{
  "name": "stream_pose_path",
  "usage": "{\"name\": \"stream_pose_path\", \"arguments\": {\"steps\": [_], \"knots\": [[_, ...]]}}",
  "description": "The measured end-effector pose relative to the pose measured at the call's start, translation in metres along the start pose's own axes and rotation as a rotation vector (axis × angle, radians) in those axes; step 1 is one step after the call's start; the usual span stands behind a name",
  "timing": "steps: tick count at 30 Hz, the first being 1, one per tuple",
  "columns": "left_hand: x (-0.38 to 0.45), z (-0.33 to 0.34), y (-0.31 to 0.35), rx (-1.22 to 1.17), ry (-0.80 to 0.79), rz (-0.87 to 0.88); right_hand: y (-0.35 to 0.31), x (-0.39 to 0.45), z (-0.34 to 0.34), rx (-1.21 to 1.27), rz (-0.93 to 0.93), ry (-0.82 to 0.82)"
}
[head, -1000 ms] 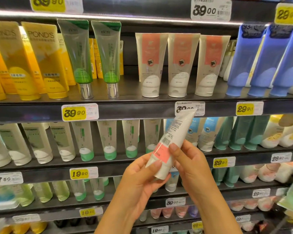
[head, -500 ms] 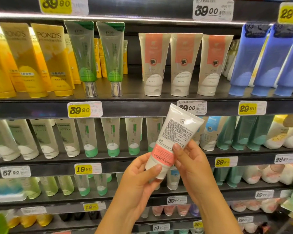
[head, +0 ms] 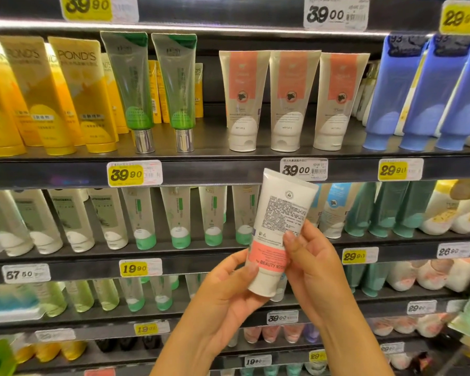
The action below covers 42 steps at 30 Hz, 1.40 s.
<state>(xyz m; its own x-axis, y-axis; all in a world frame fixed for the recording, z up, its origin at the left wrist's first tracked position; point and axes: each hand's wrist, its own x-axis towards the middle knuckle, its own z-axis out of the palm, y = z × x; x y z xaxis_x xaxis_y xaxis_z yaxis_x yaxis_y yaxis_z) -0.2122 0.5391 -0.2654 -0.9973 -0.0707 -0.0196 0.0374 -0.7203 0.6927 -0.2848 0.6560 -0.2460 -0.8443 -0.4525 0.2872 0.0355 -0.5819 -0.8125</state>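
Observation:
A white tube with a coral band (head: 280, 221) stands cap-down between both hands in front of the shelves, its printed back turned to me. My left hand (head: 223, 291) grips its lower end and cap, thumb on the front. My right hand (head: 312, 264) pinches the tube's right side, thumb across the coral band. Three matching white-and-coral tubes (head: 293, 101) stand on the upper shelf directly above.
Dark shop shelves (head: 209, 172) hold rows of tubes: yellow ones (head: 65, 96) at left, two green ones (head: 152, 88), blue ones (head: 423, 90) at right, white-and-green ones (head: 144, 218) below. Yellow and white price tags (head: 133, 173) line the shelf edges.
The tube has been turned in my hands, from edge-on to showing its full printed back. Both hands stay at roughly the same place in front of the shelves.

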Motion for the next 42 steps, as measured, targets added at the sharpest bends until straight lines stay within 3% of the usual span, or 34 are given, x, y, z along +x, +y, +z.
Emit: {"name": "stream_pose_path", "arguments": {"steps": [6,17,21,27,38,42], "knots": [[-0.003,0.003,-0.002,-0.014,0.029,-0.102,0.000,-0.002,-0.001,0.107,0.000,0.028],[-0.001,0.003,-0.004,0.198,0.179,0.135,0.000,-0.005,0.001,-0.236,0.078,0.074],[-0.004,0.008,-0.004,0.136,0.149,0.058,0.001,-0.006,0.002,-0.139,0.035,0.138],[-0.011,0.011,0.001,-0.043,0.050,-0.094,-0.002,-0.007,0.003,0.012,0.033,0.092],[-0.012,0.002,0.003,0.092,0.077,0.059,0.002,-0.012,0.005,-0.208,0.008,0.077],[-0.014,0.000,0.004,0.389,0.202,0.192,0.003,-0.014,0.007,-0.229,0.050,0.093]]}}
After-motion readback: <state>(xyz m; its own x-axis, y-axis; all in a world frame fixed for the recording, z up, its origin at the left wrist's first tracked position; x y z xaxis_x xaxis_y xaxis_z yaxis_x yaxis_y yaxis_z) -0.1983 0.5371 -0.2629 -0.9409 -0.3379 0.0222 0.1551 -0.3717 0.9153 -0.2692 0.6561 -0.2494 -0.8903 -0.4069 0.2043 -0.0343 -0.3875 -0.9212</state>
